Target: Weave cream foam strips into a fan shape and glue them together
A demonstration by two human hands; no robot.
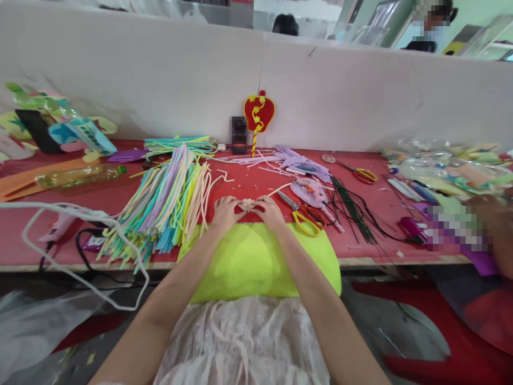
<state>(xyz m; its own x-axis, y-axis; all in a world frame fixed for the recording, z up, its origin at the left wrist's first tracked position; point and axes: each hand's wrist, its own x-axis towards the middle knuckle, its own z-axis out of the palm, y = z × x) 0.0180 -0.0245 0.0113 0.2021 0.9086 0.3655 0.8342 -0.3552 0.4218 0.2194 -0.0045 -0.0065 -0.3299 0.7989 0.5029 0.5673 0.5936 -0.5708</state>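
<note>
My left hand [226,211] and my right hand [267,209] meet above the near part of the red table. Between their fingertips is a small cream pipe cleaner piece [247,203], bunched into loops; both hands pinch it. Its exact shape is partly hidden by the fingers. Under my wrists a bright yellow-green sheet [256,262] hangs over the table edge to my lap. To the left lies a big heap of pastel pipe cleaners [160,203], with cream ones nearest my left hand. Yellow-handled scissors [306,223] rest just right of my right hand.
A red fan-shaped ornament [259,113] leans against the white partition [180,85]. Lilac pipe cleaners [302,163], a glue gun [316,190], dark green stems [352,208] and more scissors [364,175] lie rightward. Cables trail at both sides. Another person's hand [487,224] is at far right.
</note>
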